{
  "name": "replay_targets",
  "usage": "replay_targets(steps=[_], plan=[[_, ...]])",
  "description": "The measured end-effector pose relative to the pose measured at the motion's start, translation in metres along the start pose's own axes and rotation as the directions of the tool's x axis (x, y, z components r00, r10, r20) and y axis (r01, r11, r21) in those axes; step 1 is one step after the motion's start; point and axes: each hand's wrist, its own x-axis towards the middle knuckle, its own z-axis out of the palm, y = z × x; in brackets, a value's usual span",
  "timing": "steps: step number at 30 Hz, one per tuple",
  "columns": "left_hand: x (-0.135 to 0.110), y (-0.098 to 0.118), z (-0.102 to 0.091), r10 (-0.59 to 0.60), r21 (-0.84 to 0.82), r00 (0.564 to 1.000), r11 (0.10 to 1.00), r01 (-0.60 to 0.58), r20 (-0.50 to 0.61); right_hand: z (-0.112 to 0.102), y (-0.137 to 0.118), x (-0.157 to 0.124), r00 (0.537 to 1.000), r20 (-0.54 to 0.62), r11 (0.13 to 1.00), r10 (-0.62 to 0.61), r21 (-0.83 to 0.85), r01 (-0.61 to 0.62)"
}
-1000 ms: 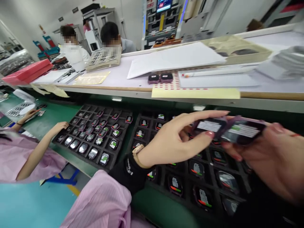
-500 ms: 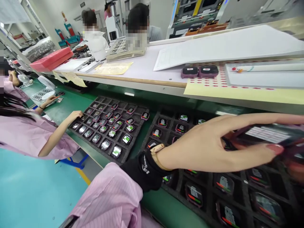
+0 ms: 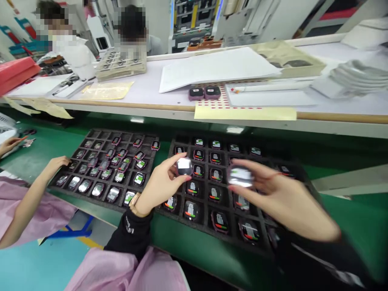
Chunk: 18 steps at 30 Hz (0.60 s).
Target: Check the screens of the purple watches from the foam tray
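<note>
My left hand (image 3: 165,182) pinches a square smartwatch body (image 3: 184,166) between thumb and fingers, its screen glinting. In my right hand (image 3: 273,194) is a second smartwatch body (image 3: 240,176), gripped by its edges and blurred, with light reflecting off the glass. Both are held above a dark foam tray (image 3: 206,220) divided into square cells. Many of its cells carry watch bodies with lit screens showing white text and red-green bars, such as the watch (image 3: 191,209) at the near side. My right forearm covers part of the tray's right side.
On the left, a second foam tray (image 3: 148,161) of watches has a co-worker's hand (image 3: 57,163) at its edge. A raised shelf (image 3: 169,106) runs behind, bearing two watch bodies (image 3: 204,93), paper sheets (image 3: 212,68) and a beige tray (image 3: 291,60). Two people sit beyond it.
My view has swung to the right. The left hand has drawn back from the right side to above the tray's left part. Both hands now show apart, each with a watch.
</note>
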Motion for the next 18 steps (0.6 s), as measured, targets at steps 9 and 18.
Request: replay_targets(steps=[9,18], plan=[[0.015,-0.048,0.025,0.062,0.502,0.985,0.854,-0.136,0.163,0.073,0.074,0.033,0.975,0.011,0.865,-0.221,-0.459,0.201],[0.003,-0.044,0.035,0.065,0.583,0.982,0.797,-0.158,0.177,0.051,0.043,0.013,0.975,-0.063,0.877,-0.215,-0.452,0.165]])
